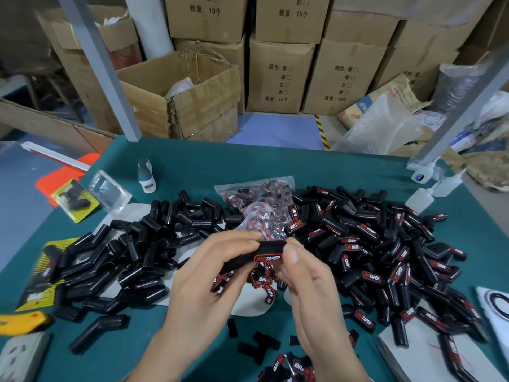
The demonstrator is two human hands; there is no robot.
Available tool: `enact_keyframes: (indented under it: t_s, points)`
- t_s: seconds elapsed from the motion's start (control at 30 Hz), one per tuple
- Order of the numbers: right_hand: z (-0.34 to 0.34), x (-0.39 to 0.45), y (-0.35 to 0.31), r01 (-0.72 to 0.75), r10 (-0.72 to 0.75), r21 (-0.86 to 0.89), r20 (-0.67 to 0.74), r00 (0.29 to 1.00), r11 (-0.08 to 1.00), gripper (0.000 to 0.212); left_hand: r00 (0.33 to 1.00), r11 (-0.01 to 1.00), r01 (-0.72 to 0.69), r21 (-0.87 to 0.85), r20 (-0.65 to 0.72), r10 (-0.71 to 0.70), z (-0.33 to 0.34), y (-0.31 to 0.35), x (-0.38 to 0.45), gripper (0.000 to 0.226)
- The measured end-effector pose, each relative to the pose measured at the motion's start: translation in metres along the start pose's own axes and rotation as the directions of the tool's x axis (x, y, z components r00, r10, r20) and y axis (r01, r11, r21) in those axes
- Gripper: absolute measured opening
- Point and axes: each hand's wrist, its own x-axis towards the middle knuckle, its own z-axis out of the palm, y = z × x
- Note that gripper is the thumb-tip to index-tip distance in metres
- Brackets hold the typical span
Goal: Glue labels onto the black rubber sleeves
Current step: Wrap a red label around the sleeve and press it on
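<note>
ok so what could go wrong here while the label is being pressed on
1. The label sits under the right hand's thumb while both hands hold the sleeve in the air; if the thumb slides, the label could set crooked.
2. Any glue squeezing out at the label's edge might stick to the fingers.
3. Loose labels lie directly below, so a dropped sleeve with wet glue may pick some up.

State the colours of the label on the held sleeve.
Black with red border and lettering, on the label; head view.
</note>
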Motion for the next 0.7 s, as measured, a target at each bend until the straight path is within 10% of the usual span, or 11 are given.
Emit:
enact_keyframes:
  t_s: [0.7]
  points:
    - [0.0031, -0.0012, 0.0033, -0.003, 0.003, 0.013, 0.015, 1.000, 1.000, 0.034, 0.999, 0.999, 0.039, -0.031, 0.009, -0.039, 0.0009, -0.0004, -0.0006, 0.027]
